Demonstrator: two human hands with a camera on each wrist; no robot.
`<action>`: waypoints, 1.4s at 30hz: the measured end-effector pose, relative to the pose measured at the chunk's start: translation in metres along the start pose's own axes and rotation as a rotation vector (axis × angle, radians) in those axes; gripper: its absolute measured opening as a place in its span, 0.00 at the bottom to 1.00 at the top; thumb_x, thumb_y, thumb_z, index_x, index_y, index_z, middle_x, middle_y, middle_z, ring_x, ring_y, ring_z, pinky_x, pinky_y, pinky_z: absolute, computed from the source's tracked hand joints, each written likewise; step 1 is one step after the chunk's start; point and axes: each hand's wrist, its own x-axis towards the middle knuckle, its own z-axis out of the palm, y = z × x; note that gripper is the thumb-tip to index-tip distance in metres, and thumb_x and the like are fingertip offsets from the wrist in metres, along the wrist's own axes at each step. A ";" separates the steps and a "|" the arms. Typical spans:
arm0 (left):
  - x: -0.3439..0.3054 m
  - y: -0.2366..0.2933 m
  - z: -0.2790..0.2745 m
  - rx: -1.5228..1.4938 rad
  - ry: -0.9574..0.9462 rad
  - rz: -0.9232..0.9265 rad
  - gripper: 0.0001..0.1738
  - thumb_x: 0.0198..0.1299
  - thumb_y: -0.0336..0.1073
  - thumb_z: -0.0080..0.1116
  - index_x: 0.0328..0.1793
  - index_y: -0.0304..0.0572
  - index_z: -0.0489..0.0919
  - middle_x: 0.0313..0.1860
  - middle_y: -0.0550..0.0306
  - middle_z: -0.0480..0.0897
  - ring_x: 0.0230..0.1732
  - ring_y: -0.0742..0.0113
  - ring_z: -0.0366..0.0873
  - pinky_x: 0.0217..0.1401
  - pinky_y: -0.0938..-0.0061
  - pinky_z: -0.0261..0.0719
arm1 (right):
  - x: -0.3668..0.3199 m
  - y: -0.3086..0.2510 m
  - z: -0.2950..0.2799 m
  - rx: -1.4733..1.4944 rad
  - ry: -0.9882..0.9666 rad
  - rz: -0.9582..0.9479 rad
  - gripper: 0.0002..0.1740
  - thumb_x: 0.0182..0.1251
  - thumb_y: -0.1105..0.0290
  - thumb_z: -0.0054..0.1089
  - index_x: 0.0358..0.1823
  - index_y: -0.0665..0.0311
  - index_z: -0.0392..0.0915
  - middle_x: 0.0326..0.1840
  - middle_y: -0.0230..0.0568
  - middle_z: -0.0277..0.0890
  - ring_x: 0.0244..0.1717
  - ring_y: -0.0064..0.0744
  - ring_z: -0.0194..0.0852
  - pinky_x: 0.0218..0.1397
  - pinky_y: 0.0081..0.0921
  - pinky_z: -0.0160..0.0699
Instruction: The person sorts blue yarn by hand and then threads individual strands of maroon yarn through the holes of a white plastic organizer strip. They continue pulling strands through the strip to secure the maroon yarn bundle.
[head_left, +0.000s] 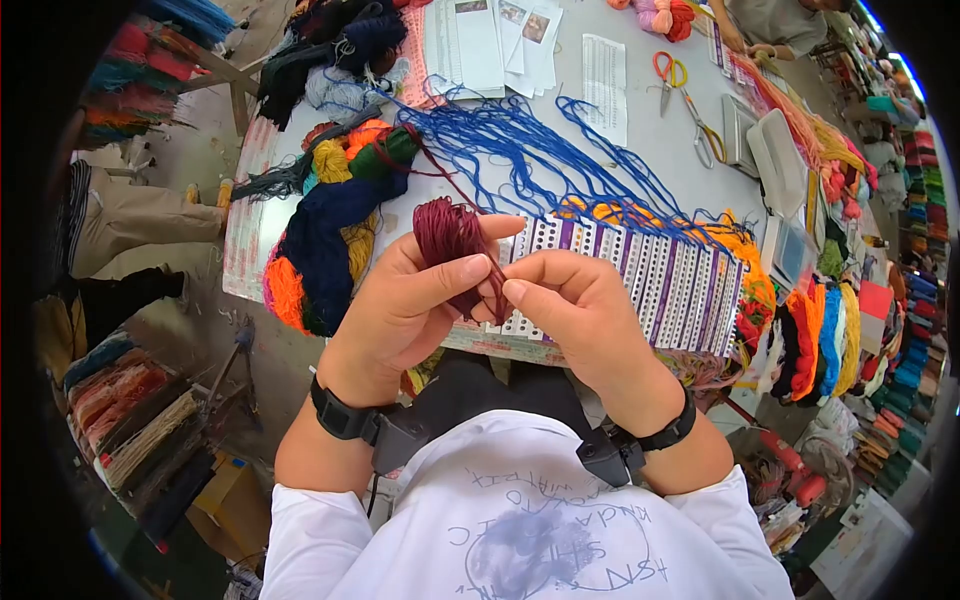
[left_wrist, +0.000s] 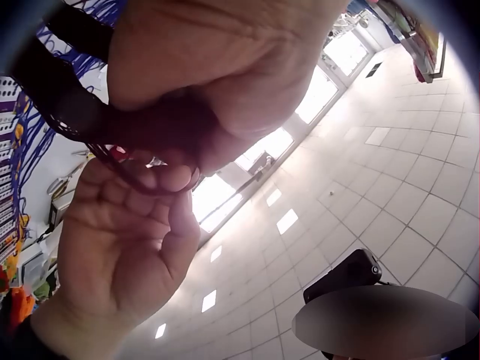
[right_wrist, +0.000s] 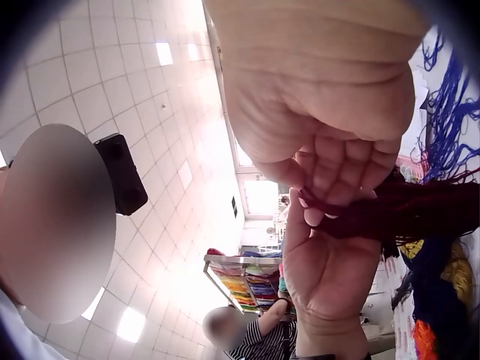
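My left hand (head_left: 405,310) grips a folded bundle of dark red yarn (head_left: 447,232), thumb across its near side and index finger stretched out past it. Close against it, my right hand (head_left: 585,305) pinches the lower end of the same yarn (right_wrist: 420,210) between thumb and curled fingers. A single dark red strand runs from the bundle up toward the yarn pile on the table. In the right wrist view the bundle extends sideways out of the meeting fingers. Both hands are above the table's near edge.
Loose blue yarn strands (head_left: 520,140) trail across the table (head_left: 640,60) to a row of punched white cards (head_left: 650,280). Dark blue and coloured skeins (head_left: 320,240) pile at the left. Scissors (head_left: 668,80), papers (head_left: 480,50) and a clear box (head_left: 778,160) lie farther back.
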 end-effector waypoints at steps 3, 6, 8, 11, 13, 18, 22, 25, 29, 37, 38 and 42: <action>-0.001 0.002 0.001 0.030 -0.020 0.003 0.23 0.58 0.30 0.58 0.60 0.30 0.73 0.39 0.60 0.77 0.37 0.72 0.77 0.41 0.78 0.74 | -0.001 -0.001 0.001 0.036 -0.010 -0.013 0.08 0.65 0.75 0.54 0.40 0.74 0.78 0.37 0.37 0.80 0.37 0.18 0.76 0.42 0.16 0.74; -0.002 0.003 0.000 0.057 -0.030 0.007 0.25 0.57 0.30 0.59 0.61 0.30 0.72 0.39 0.59 0.77 0.38 0.71 0.77 0.43 0.77 0.74 | -0.002 -0.002 0.002 -0.027 -0.020 -0.015 0.08 0.64 0.76 0.55 0.39 0.75 0.78 0.36 0.37 0.80 0.37 0.19 0.76 0.42 0.17 0.75; -0.002 0.004 0.000 0.041 -0.047 0.002 0.25 0.57 0.30 0.59 0.61 0.30 0.71 0.38 0.58 0.78 0.39 0.70 0.77 0.44 0.77 0.74 | -0.004 -0.001 0.003 0.000 0.011 -0.015 0.08 0.64 0.76 0.55 0.39 0.75 0.77 0.36 0.38 0.80 0.37 0.19 0.77 0.42 0.17 0.76; -0.004 0.003 -0.001 0.028 -0.064 0.011 0.26 0.57 0.29 0.59 0.62 0.29 0.71 0.38 0.57 0.79 0.39 0.70 0.78 0.44 0.76 0.75 | -0.007 -0.003 0.004 0.021 0.023 -0.017 0.07 0.64 0.76 0.55 0.39 0.75 0.77 0.36 0.38 0.80 0.37 0.20 0.77 0.42 0.17 0.76; -0.005 0.004 0.000 0.022 -0.069 0.008 0.26 0.56 0.30 0.59 0.62 0.29 0.70 0.38 0.57 0.79 0.39 0.70 0.78 0.44 0.76 0.75 | -0.009 -0.004 0.005 0.016 0.030 -0.024 0.07 0.64 0.76 0.55 0.39 0.75 0.76 0.36 0.38 0.80 0.37 0.20 0.77 0.42 0.17 0.76; -0.006 0.001 0.000 0.014 -0.076 -0.002 0.27 0.55 0.30 0.60 0.62 0.29 0.70 0.38 0.56 0.79 0.39 0.70 0.78 0.44 0.76 0.74 | -0.013 -0.003 0.006 0.007 0.027 -0.032 0.07 0.64 0.76 0.55 0.38 0.75 0.76 0.36 0.38 0.79 0.38 0.20 0.77 0.42 0.17 0.76; -0.005 0.001 0.003 0.018 -0.082 -0.005 0.31 0.54 0.30 0.62 0.65 0.28 0.68 0.37 0.59 0.78 0.39 0.71 0.77 0.45 0.78 0.73 | -0.014 -0.002 0.005 -0.011 0.021 -0.049 0.07 0.64 0.75 0.55 0.38 0.74 0.76 0.36 0.37 0.79 0.38 0.20 0.76 0.42 0.17 0.75; -0.005 0.000 0.005 0.078 -0.075 0.037 0.35 0.52 0.30 0.63 0.67 0.28 0.65 0.37 0.60 0.77 0.38 0.73 0.76 0.45 0.79 0.73 | -0.013 0.004 0.005 -0.059 0.048 -0.078 0.07 0.64 0.75 0.55 0.38 0.73 0.77 0.35 0.37 0.80 0.38 0.19 0.76 0.42 0.18 0.75; -0.003 0.001 0.008 0.198 -0.042 0.073 0.39 0.50 0.30 0.64 0.69 0.27 0.62 0.36 0.61 0.76 0.39 0.75 0.75 0.46 0.80 0.72 | -0.012 0.006 0.006 -0.173 0.109 -0.132 0.07 0.62 0.75 0.56 0.37 0.72 0.78 0.33 0.36 0.80 0.36 0.19 0.76 0.42 0.19 0.75; 0.002 -0.002 -0.006 0.208 -0.083 0.113 0.40 0.48 0.34 0.63 0.67 0.25 0.63 0.33 0.64 0.73 0.36 0.72 0.74 0.44 0.77 0.71 | -0.007 0.016 0.000 -0.114 0.181 -0.199 0.06 0.62 0.76 0.53 0.37 0.71 0.75 0.34 0.36 0.79 0.36 0.21 0.75 0.44 0.21 0.74; 0.005 -0.003 -0.015 0.206 -0.152 0.158 0.40 0.47 0.36 0.62 0.67 0.24 0.64 0.31 0.65 0.72 0.35 0.72 0.73 0.44 0.76 0.71 | -0.004 0.018 -0.001 -0.092 0.194 -0.278 0.06 0.63 0.76 0.52 0.37 0.71 0.74 0.34 0.37 0.79 0.36 0.21 0.75 0.44 0.21 0.73; 0.014 0.007 -0.030 0.150 -0.352 0.037 0.40 0.45 0.42 0.60 0.64 0.24 0.67 0.29 0.66 0.69 0.32 0.73 0.70 0.42 0.77 0.69 | 0.000 0.015 -0.019 -0.049 0.136 -0.170 0.06 0.63 0.76 0.49 0.36 0.70 0.75 0.26 0.32 0.73 0.34 0.19 0.72 0.44 0.21 0.72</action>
